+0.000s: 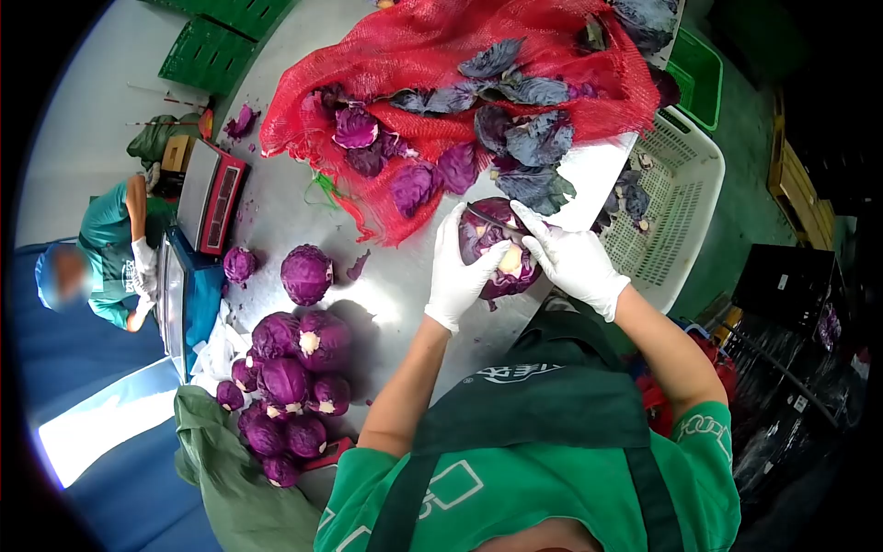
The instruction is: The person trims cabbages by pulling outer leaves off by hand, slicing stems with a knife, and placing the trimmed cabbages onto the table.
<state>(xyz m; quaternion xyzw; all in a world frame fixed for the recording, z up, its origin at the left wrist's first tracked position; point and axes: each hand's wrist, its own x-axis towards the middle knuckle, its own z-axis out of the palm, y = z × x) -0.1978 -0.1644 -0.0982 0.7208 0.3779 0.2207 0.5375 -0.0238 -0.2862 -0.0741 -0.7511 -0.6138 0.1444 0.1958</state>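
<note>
A red cabbage (pixel 526 270) with a pale cut stem sits at the table's edge in front of me, between both white-gloved hands. My left hand (pixel 460 274) wraps its left side, fingers on the leaves and thumb across the front. My right hand (pixel 578 265) is at the cabbage's right side, closed around what looks like a dark, slim knife (pixel 492 218). The dark strip lies across the cabbage's upper part; its handle is hidden by the glove. Just beyond are loose dark outer leaves (pixel 533 189) and a red mesh sack (pixel 368 55) strewn with purple leaves.
Several red cabbages (pixel 283 379) are piled at the left, with a single one (pixel 306 274) above them. A white basket (pixel 701 198) holding leaf scraps stands right of the table. At far left are a red-framed scale (pixel 204 198) and a co-worker (pixel 115 239) in green.
</note>
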